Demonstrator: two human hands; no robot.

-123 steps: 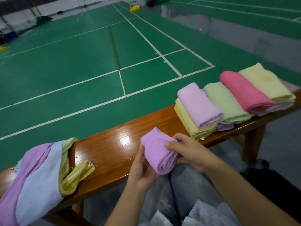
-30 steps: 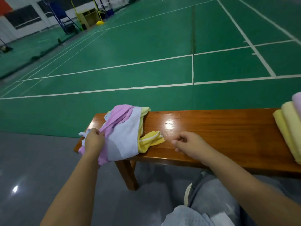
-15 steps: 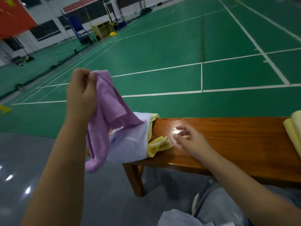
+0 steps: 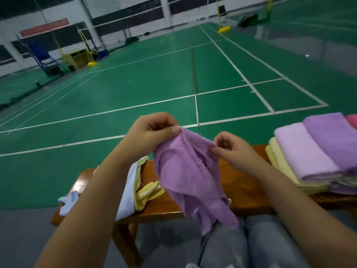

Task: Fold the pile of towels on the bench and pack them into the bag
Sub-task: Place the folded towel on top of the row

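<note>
While both hands hold the purple towel up over the wooden bench, the step in hand looks like spreading it out before folding. The left hand pinches one top corner and the right hand pinches the edge opposite, though the bunched cloth may hide the true corner. Unfolded towels lie toward the bench's left end, the folded stack toward its right. Next: pull it flat, find the corners.

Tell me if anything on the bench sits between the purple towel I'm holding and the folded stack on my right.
Nothing visible does. The purple towel hangs from the left hand and right hand, and the bench is bare wood up to the folded stack. The unfolded pile lies on the other side.
</note>
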